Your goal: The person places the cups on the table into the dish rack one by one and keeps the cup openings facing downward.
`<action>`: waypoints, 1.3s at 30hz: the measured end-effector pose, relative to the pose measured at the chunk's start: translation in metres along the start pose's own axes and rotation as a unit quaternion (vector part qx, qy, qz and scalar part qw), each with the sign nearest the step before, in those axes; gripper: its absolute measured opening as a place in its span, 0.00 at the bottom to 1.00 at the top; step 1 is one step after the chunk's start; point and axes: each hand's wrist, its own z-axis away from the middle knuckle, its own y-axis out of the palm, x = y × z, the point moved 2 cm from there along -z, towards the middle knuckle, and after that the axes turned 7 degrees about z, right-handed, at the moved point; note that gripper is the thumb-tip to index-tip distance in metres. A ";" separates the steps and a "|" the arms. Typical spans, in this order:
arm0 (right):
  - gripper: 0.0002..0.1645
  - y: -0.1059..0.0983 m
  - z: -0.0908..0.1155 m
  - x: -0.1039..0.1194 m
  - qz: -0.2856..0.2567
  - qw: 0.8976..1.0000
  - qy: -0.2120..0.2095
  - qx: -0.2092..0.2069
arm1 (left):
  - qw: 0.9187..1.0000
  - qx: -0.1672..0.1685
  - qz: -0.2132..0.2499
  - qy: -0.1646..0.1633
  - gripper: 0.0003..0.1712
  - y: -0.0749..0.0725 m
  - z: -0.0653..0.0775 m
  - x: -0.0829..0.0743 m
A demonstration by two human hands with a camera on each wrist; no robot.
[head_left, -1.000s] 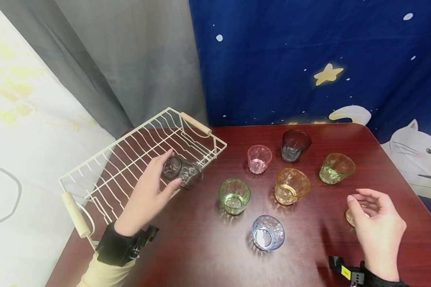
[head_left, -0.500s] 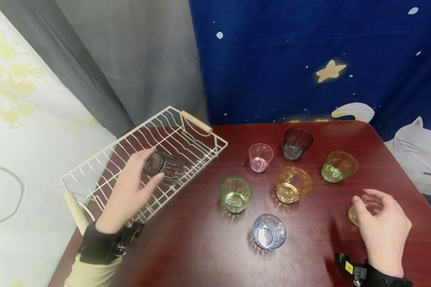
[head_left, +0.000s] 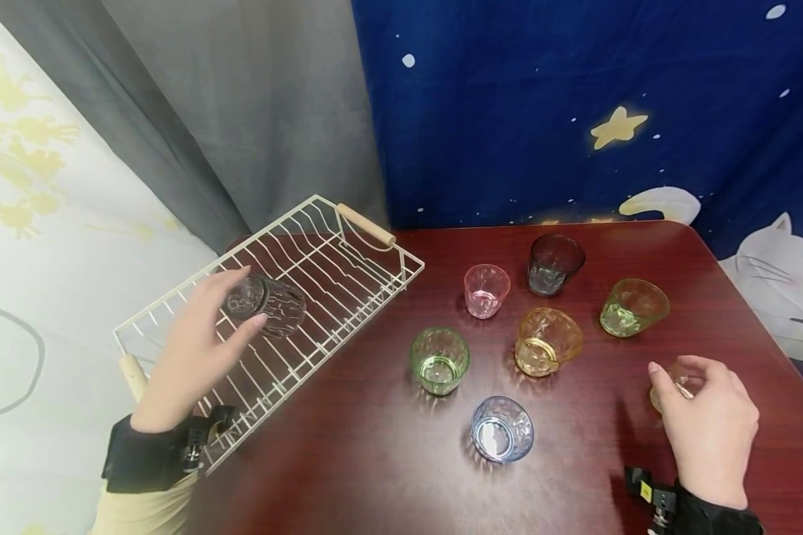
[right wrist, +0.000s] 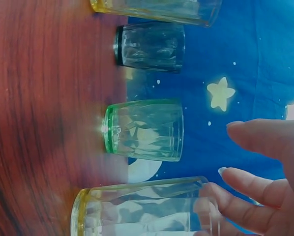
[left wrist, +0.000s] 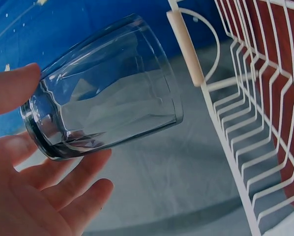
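Observation:
My left hand point(head_left: 194, 342) holds a smoky grey drinking glass point(head_left: 277, 308) over the left part of the wire dish rack point(head_left: 348, 327). Thumb and fingers grip it around the base, and the glass lies tipped on its side, as the left wrist view shows, its mouth pointing away from the palm. At the right of the table, my right hand point(head_left: 709, 427) is beside a pale yellow glass point(right wrist: 142, 211). Its fingertips overlap that glass's rim in the right wrist view, while the thumb stands apart from it. The hand partly hides this glass in the head view.
Several upright glasses stand mid-table: green point(head_left: 439, 362), blue point(head_left: 502, 429), amber point(head_left: 547, 343), pink point(head_left: 486, 291), dark grey point(head_left: 554, 265) and another green point(head_left: 633, 308). The rack has raised wooden handles point(head_left: 366, 224). Curtains point(head_left: 495, 111) hang behind the table.
My left hand has carried the grey glass leftward along the rack, away from its right-hand side. The right hand has shifted only slightly by the yellow glass. The other glasses stay put.

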 end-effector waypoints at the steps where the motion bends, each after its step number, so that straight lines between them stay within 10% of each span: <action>1: 0.26 0.000 0.000 0.000 0.002 1.000 -0.001 0.002 | 1.000 -0.002 0.003 0.000 0.36 -0.003 0.000 0.002; 15: 0.23 0.006 0.000 -0.001 0.018 1.000 -0.009 0.008 | 0.997 -0.030 -0.064 -0.041 0.35 -0.030 0.003 0.034; 39: 0.23 0.008 -0.002 0.001 0.055 0.998 0.000 0.012 | 0.980 0.037 -0.135 -0.143 0.36 -0.058 0.008 0.086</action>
